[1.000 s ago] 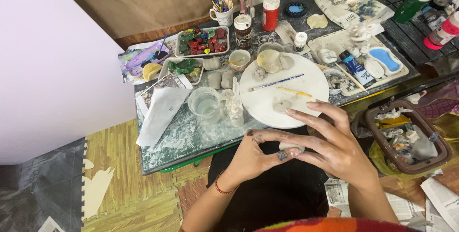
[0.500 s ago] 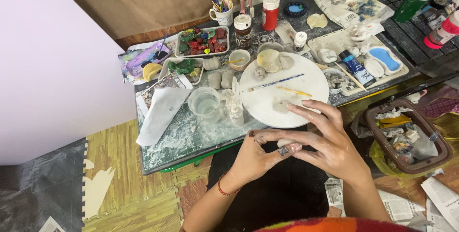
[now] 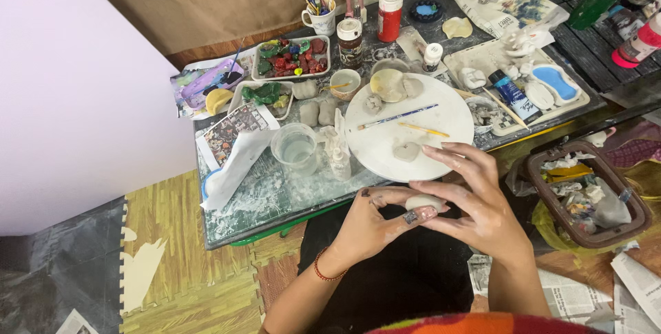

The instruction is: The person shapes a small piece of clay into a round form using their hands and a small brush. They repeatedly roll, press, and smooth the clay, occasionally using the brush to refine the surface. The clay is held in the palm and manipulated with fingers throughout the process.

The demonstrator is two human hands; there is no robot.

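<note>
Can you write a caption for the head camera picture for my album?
Two hands, left hand and right hand, pinch a small clay lump above a messy craft table.

Left hand (image 3: 368, 227): bare, forearm unsleeved, thin red bracelet (image 3: 323, 273) at the wrist, small dark mark on the back. Right hand (image 3: 475, 206): bare, no ring or band visible, patterned nail (thumb). Black garment over lap; orange-red patterned fabric at bottom edge.
</note>
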